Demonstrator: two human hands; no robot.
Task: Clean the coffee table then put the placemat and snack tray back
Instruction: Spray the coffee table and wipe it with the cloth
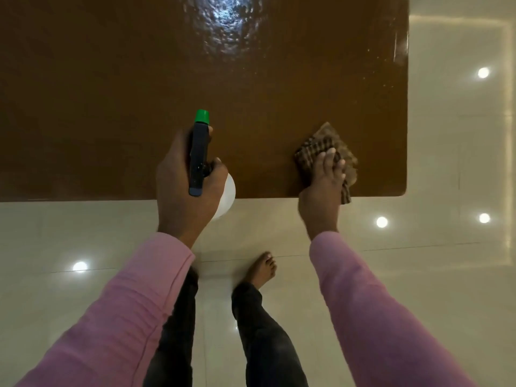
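The brown coffee table (139, 79) fills the upper part of the head view, its top glossy and wet with droplets toward the right. My left hand (184, 185) grips a spray bottle (199, 155) with a black head, a green nozzle and a white body, held over the table's near edge. My right hand (325, 185) presses a brown checked cloth (324, 146) onto the tabletop close to the near right corner, fingers laid over it. No placemat or snack tray is in view.
The table's near edge runs across the middle and its right edge stands at the far right. Shiny cream floor tiles (446, 163) with light reflections lie beyond both edges. My bare foot (262, 268) and dark trouser legs are on the floor below the table edge.
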